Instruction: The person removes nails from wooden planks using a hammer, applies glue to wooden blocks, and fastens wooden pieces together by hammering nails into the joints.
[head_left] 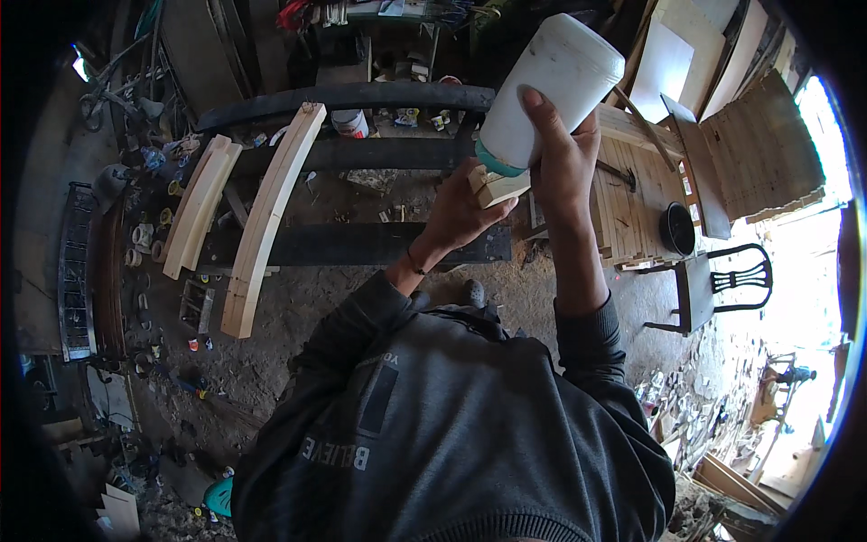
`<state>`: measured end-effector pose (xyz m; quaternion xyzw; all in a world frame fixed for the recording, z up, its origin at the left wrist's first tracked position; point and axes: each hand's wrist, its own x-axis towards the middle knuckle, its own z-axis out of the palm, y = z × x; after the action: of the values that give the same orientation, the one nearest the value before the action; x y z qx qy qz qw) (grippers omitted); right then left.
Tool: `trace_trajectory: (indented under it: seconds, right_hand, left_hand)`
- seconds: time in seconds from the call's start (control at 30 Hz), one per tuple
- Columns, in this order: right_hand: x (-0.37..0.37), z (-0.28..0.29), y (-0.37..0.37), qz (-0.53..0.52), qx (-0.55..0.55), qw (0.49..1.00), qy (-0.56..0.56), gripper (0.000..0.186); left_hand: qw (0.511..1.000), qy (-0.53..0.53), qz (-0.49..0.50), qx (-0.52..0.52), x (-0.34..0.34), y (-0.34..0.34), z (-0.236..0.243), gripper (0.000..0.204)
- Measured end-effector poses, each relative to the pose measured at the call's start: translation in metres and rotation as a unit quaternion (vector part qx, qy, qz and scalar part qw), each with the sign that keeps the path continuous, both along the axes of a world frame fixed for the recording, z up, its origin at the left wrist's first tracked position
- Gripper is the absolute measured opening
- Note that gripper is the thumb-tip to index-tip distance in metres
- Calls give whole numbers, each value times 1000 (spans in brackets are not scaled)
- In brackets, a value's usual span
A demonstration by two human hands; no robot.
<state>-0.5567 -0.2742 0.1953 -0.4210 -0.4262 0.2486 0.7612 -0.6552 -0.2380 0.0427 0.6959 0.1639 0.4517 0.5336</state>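
Observation:
My right hand (560,158) grips a large white plastic bottle (564,77), tilted with its teal bottom end low and touching or just over a short pale wooden block (497,190). My left hand (452,212) holds that block from below and the left, fingers wrapped round it. Whether anything comes out of the bottle is hidden.
Long pale timbers (271,221) lie across dark beams (352,242) on the left. A wooden worktable (641,208) with a hammer (619,178) and a black bowl (675,230) stands right, beside a chair (695,298). Cups, scraps and boards litter the floor (560,361) and edges.

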Motion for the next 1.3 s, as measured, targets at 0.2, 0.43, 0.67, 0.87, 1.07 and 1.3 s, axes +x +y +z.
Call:
trace_trajectory:
  seconds: [0.2, 0.43, 0.67, 0.87, 1.07, 1.3]
  right_hand:
    - [22, -17, 9, 9, -7, 997, 81, 43]
    - [34, -8, -3, -67, 11, 997, 22, 44]
    - [26, -6, -23, -20, 0, 998, 57, 46]
    - [20, -18, -20, 0, -20, 995, 95, 47]
    - [40, -21, -20, -23, -6, 995, 93, 47]
    - [79, -25, -33, -102, 5, 995, 6, 47]
  left_hand:
    - [999, -1, 26, 21, 2, 1, -3, 51]
    - [998, 28, 25, 49, -2, 3, 0, 50]
    - [996, 41, 29, 76, -1, 0, 3, 51]
    - [998, 23, -7, -60, -3, -4, 8, 50]
    - [997, -37, -31, -60, -3, -5, 7, 48]
    - [1000, 15, -3, -9, 8, 0, 10, 51]
